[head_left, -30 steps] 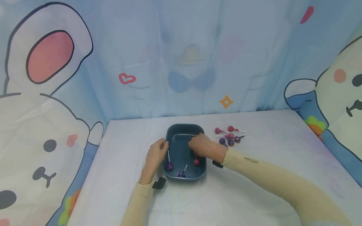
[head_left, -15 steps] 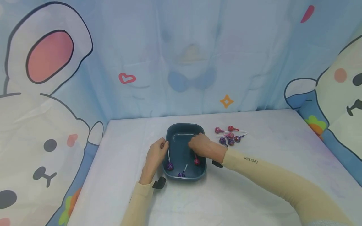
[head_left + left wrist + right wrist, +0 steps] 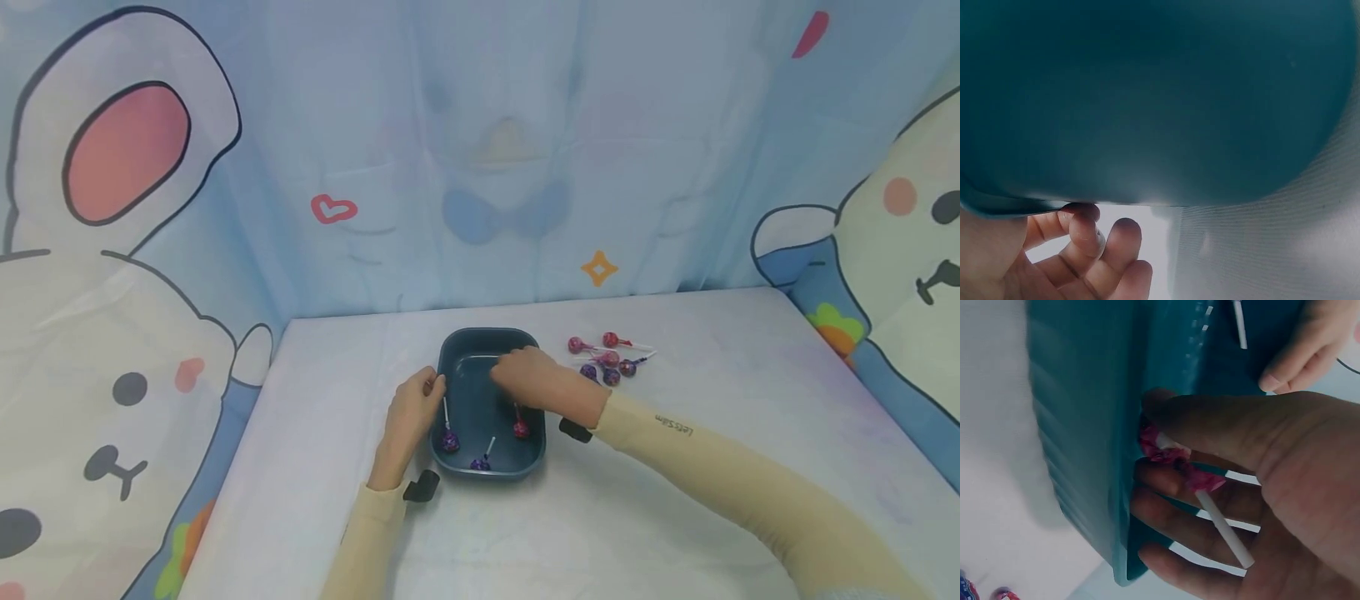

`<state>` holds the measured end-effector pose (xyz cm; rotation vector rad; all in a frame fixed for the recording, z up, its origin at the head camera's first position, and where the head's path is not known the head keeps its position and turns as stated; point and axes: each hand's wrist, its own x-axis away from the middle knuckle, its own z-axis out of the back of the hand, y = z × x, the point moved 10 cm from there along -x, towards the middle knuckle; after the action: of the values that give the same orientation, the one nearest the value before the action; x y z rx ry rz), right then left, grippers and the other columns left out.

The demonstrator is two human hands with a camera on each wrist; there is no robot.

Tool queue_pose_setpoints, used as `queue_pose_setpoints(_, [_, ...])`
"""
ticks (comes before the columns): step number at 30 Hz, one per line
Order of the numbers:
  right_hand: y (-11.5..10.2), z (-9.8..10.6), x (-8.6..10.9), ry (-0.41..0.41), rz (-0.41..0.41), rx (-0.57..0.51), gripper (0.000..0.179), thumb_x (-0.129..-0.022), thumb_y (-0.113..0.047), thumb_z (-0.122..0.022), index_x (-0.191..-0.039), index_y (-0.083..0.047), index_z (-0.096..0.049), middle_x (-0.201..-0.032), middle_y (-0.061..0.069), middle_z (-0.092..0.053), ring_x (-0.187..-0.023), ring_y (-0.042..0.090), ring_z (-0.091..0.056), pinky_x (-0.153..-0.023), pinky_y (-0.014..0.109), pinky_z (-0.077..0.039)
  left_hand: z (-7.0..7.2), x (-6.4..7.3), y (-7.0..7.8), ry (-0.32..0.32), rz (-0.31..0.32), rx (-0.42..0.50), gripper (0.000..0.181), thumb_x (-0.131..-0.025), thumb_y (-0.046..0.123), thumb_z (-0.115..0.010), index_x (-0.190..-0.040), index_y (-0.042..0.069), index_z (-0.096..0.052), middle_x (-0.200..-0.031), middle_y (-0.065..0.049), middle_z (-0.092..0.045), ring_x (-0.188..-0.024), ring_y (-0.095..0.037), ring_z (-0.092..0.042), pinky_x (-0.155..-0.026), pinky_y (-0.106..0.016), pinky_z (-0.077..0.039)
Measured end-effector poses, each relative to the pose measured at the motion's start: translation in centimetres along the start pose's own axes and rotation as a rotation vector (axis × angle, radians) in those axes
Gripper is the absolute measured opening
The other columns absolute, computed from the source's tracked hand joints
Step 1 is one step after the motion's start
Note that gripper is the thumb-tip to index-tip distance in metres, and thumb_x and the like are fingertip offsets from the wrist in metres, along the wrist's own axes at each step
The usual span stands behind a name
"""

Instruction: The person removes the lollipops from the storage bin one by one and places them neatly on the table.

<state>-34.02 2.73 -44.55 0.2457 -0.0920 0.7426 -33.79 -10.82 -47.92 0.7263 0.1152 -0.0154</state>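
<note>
The dark teal box [image 3: 487, 477] stands on the white table, and my left hand [image 3: 411, 412] grips its left rim. Seen from the left wrist, the fingers [image 3: 1124, 240] curl just outside the box's wall. My right hand [image 3: 536, 379] is over the box's right side. In the right wrist view its thumb and fingers pinch a pink-wrapped lollipop [image 3: 1166, 447] by the candy end, close to the wall, with the white stick towards the palm. The head view hides this lollipop. Inside the box lie two purple lollipops [image 3: 449, 441] and a red one [image 3: 521, 428].
Several red, pink and purple lollipops [image 3: 609, 359] lie in a loose group on the table right of the box. A pale blue curtain [image 3: 495, 250] with cartoon prints hangs behind the table's back edge.
My right hand has shifted slightly left and up over the box. The left hand keeps its grip on the rim, and the lollipops lie as before.
</note>
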Motion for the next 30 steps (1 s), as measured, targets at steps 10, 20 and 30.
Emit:
queue_pose_setpoints(10, [0.6, 0.6, 0.5, 0.03, -0.003, -0.087, 0.025, -0.081, -0.027, -0.069, -0.104, -0.016, -0.065, -0.09, 0.0, -0.065, -0.076, 0.016, -0.059, -0.074, 0.033, -0.05, -0.1, 0.0, -0.1, -0.002, 0.013, 0.009, 0.023, -0.094, 0.032, -0.047, -0.077, 0.016, -0.049, -0.062, 0.0, -0.046, -0.055, -0.013, -0.042, -0.048, -0.026, -0.031])
queue_pose_setpoints(20, [0.8, 1.3, 1.2, 0.095, 0.006, -0.088, 0.032, -0.08, -0.029, -0.07, -0.109, -0.016, -0.065, -0.095, 0.002, -0.064, -0.085, 0.019, -0.061, -0.079, 0.035, -0.05, -0.2, -0.1, -0.1, -0.004, 0.022, 0.013, 0.023, -0.093, 0.032, -0.048, -0.077, 0.016, -0.048, -0.061, 0.0, -0.045, -0.054, -0.013, -0.041, -0.047, -0.026, -0.03])
queue_pose_setpoints(30, [2.5, 1.6, 2.6, 0.215, -0.026, -0.12, 0.028, -0.077, -0.03, -0.073, -0.101, -0.018, -0.064, -0.084, -0.002, -0.058, -0.074, 0.013, -0.055, -0.066, 0.029, -0.047, -0.2, 0.2, 0.0, -0.008, 0.033, 0.019, 0.023, -0.094, 0.031, -0.048, -0.077, 0.016, -0.049, -0.06, 0.0, -0.044, -0.053, -0.013, -0.041, -0.047, -0.026, -0.03])
